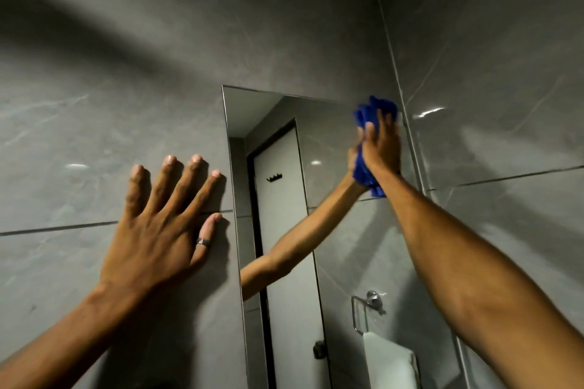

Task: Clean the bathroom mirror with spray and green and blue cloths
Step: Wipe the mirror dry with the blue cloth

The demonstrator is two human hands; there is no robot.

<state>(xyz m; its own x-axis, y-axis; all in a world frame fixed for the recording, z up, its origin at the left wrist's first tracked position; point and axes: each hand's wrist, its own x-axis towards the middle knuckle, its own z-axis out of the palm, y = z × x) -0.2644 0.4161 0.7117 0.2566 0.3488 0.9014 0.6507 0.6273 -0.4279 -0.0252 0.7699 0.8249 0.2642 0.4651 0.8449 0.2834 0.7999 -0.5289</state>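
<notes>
Right hand (380,145): raised to the upper right corner of the mirror (284,123), fingers clenched around a bunched blue cloth (369,115). The cloth is pressed against the glass; part of it protrudes above the fingertips and part hangs below the heel of the hand. The cloth sits just beside the mirror's right edge, near the room corner where the two tiled walls meet.

Left hand (158,227): flat against the grey tiled wall (94,104), just left of the mirror's left edge. Fingers are spread and extended, palm to the tile, grasping nothing. A ring (203,242) is worn on the thumb. A horizontal grout line runs under the hand.

Mirror: tall, narrow, frameless, mounted flush on the tile. Reflected in it: the right forearm and cloth, a white door (281,230) with a dark frame, a small row of hooks (274,178) on the door, a chrome towel ring (368,309), and a white towel (388,363) hanging from it
</notes>
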